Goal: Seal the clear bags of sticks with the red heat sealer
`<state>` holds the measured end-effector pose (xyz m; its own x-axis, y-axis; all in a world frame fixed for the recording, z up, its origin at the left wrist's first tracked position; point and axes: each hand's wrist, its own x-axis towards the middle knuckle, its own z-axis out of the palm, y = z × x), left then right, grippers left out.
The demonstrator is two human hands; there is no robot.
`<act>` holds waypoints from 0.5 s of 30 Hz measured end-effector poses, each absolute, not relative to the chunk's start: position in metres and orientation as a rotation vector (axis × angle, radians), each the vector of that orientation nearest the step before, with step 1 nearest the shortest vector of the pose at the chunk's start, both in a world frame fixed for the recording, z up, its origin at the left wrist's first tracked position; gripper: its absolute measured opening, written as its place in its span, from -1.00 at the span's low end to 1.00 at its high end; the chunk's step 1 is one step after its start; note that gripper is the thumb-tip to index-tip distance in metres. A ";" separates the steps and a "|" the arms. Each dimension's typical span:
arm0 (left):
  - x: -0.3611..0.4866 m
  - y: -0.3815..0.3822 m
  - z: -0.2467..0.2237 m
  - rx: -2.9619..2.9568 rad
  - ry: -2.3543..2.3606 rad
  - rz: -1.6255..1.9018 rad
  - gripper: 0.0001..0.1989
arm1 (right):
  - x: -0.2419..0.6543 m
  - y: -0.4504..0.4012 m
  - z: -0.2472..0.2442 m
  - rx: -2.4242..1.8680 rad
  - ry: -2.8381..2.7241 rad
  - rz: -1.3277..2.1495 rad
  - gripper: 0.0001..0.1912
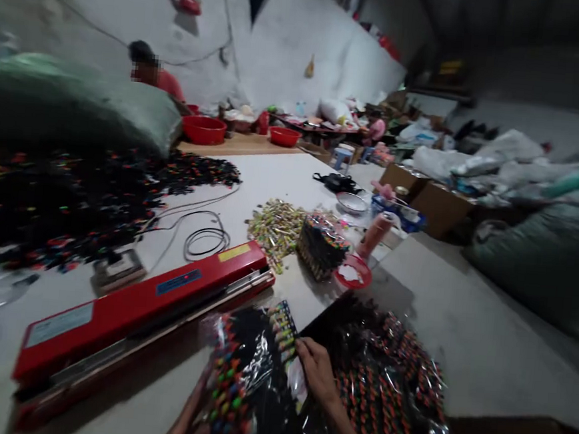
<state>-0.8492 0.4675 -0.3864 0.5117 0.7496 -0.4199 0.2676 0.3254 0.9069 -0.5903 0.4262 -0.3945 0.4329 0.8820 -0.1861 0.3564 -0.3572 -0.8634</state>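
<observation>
A clear plastic bag (pixel 259 348) packed with black pieces is held low in front of me. Rows of multicoloured tips run down its left side, and pale yellow ends line its upper right. My left hand (pixel 191 413) grips the bag's left side, its fingers partly cut off by the frame's bottom edge. With bent fingers, my right hand (pixel 315 369) holds the upper right side, beside a whitish patch of plastic. To the right lie similar filled bags (pixel 380 398) with orange and multicoloured tips. A long red bag sealer (pixel 146 319) stands at the left.
Behind the sealer lie a coiled black cable (pixel 207 240) and a heap of black pieces (pixel 70 206). Farther back are a pile of yellowish pieces (pixel 276 229), another filled bundle (pixel 322 243) and a red bowl (pixel 354 273). A person (pixel 162 80) sits beyond a green sack (pixel 72 103).
</observation>
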 end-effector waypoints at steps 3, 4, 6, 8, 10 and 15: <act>-0.788 0.484 -0.373 1.456 0.753 0.424 -0.14 | -0.545 0.449 -0.396 -1.871 -0.847 0.840 -0.56; -0.766 0.490 -0.368 1.590 0.715 0.450 -0.11 | -0.533 0.460 -0.393 -1.860 -0.796 0.861 -0.59; -0.722 0.502 -0.362 1.859 0.729 0.515 -0.10 | -0.515 0.481 -0.385 -1.849 -0.712 0.853 -0.67; -0.683 0.510 -0.359 2.057 0.832 0.540 -0.14 | -0.504 0.495 -0.379 -1.861 -0.631 0.779 -0.77; -0.651 0.518 -0.359 2.186 0.958 0.566 -0.21 | -0.496 0.493 -0.384 -1.892 -0.527 0.684 -0.83; -0.594 0.540 -0.370 2.268 0.915 0.789 0.02 | -0.499 0.370 -0.435 -2.016 -0.370 0.227 -0.81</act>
<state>-0.5940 0.5401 -0.3702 0.5933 0.7446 0.3059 0.4125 -0.6075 0.6788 -0.4993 0.3700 -0.4348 0.9348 0.3552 0.0003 0.1614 -0.4241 -0.8911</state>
